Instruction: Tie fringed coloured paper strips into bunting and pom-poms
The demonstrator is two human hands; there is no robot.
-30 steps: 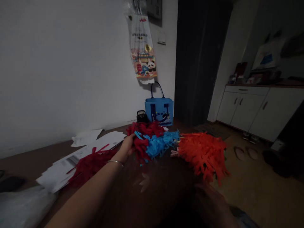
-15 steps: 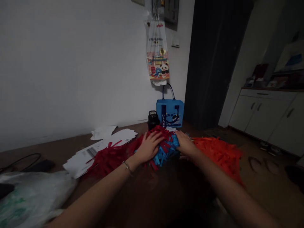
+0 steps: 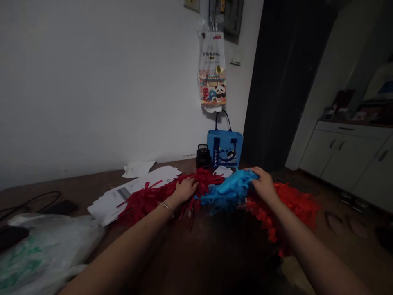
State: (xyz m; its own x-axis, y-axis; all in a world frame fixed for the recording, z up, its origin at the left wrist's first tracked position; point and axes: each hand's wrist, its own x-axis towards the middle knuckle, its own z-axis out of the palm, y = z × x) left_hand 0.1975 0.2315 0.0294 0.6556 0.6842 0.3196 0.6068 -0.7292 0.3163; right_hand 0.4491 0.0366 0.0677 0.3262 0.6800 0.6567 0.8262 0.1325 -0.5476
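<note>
My left hand [image 3: 185, 189] is closed on dark red paper strips [image 3: 153, 198] heaped on the brown table. Blue strips [image 3: 231, 185] lie to its right, beside the red ones. At their right end, my right hand [image 3: 262, 182] has its fingers closed round the blue strips. An orange-red bundle of strips [image 3: 296, 203] spreads behind and beside my right forearm, over the table's right side. The undersides of both hands are hidden.
White papers [image 3: 135, 190] lie left of the red strips, and a plastic bag [image 3: 58, 241] is at the near left by a black cable [image 3: 39, 198]. A black bottle [image 3: 203, 156] and a blue tote bag [image 3: 225, 147] stand at the back.
My right hand has moved right with the blue strips, which now stretch out from the red ones. My left hand has closed on the red strips. The view has shifted slightly.
</note>
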